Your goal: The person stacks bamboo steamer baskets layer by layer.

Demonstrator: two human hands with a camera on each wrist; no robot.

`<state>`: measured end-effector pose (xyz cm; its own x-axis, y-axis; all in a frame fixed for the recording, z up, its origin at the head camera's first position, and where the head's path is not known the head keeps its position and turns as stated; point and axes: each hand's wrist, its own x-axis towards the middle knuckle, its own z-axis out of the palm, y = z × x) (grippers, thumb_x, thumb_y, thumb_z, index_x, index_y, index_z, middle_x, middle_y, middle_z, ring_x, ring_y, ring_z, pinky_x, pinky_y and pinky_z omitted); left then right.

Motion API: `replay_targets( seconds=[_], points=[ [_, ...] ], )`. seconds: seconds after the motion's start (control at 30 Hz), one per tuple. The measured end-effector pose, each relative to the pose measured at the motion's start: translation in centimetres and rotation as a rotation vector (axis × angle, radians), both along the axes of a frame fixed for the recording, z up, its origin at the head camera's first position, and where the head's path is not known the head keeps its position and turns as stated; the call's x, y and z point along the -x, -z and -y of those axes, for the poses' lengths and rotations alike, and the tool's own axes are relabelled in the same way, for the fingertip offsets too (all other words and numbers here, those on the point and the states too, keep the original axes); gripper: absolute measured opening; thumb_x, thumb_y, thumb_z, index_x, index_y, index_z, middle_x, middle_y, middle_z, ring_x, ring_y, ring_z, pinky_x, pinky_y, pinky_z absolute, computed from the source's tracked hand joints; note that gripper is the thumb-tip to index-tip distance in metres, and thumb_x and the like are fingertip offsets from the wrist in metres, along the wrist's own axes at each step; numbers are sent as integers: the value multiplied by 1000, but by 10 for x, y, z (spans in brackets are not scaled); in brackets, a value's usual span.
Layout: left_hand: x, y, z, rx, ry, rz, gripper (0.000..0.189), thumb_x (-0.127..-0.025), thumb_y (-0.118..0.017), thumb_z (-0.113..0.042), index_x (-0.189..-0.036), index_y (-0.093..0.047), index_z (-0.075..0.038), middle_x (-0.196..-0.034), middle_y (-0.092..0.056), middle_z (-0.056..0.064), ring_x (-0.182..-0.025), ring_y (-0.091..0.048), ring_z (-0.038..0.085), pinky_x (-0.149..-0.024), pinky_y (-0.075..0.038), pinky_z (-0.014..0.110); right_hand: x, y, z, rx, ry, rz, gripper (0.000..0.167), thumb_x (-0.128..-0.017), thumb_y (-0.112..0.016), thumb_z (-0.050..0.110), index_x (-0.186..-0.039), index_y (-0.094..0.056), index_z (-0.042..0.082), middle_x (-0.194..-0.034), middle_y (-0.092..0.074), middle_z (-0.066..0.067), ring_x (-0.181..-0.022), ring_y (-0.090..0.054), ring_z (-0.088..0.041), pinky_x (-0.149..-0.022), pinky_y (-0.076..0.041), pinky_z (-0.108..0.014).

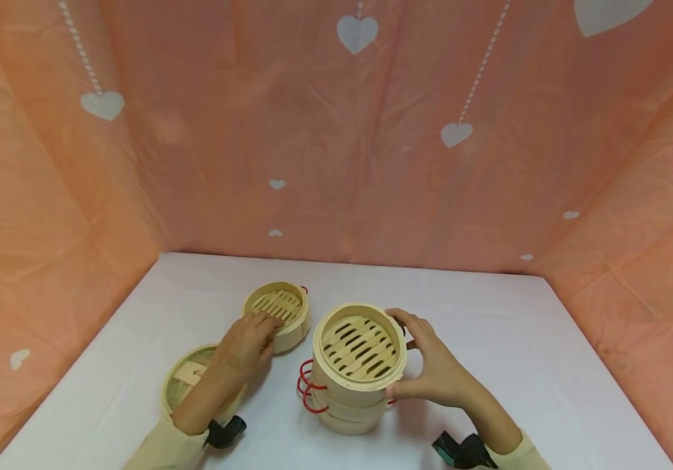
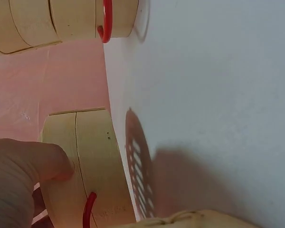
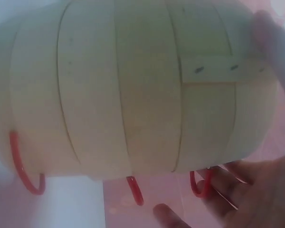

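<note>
My left hand [image 1: 245, 346] grips a small bamboo steamer basket [image 1: 297, 333] at the back left. In the left wrist view, the thumb presses the side of this basket [image 2: 102, 156], and its slatted shadow falls on the table. My right hand [image 1: 438, 369] holds the top tier of a stack of bamboo steamer baskets [image 1: 350, 414], thumb at the front and fingers behind. The stack's top shows a slatted floor [image 1: 362, 346]. Its stacked sides [image 3: 147, 90] fill the right wrist view, with red loop handles [image 3: 202, 187] along them.
A round bamboo lid [image 1: 189, 373] with a flat strip lies at the left, partly hidden under my left forearm. The white table [image 1: 489, 313] is enclosed by orange cloth walls [image 1: 348, 163] printed with hearts.
</note>
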<state>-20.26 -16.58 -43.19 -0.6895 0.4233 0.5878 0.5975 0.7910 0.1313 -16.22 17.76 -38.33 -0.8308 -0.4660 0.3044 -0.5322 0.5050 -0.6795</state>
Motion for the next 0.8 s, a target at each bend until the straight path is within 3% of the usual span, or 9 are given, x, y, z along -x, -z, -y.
replay_targets(
  seconds=[0.3,0.8],
  points=[
    [4,-9,0,14,12,-38,29,-73,-73,3,-100,-68,-6,-93,-67,4,-83,-61,24,-71,-51,38,-1,-5,1,-16,-10,17,109,-55,-91,41,-146,-33,22,-132,-46,4,-120,-38,-12,-88,-50,-31],
    [-2,-52,-7,-55,88,-115,33,-72,-71,8,-102,-69,-3,-93,-66,7,-88,-61,25,-74,-54,38,-2,-9,1,-32,-12,22,111,-57,-90,44,-147,-32,15,-135,-46,2,-124,-38,-18,-88,-51,-38]
  ],
)
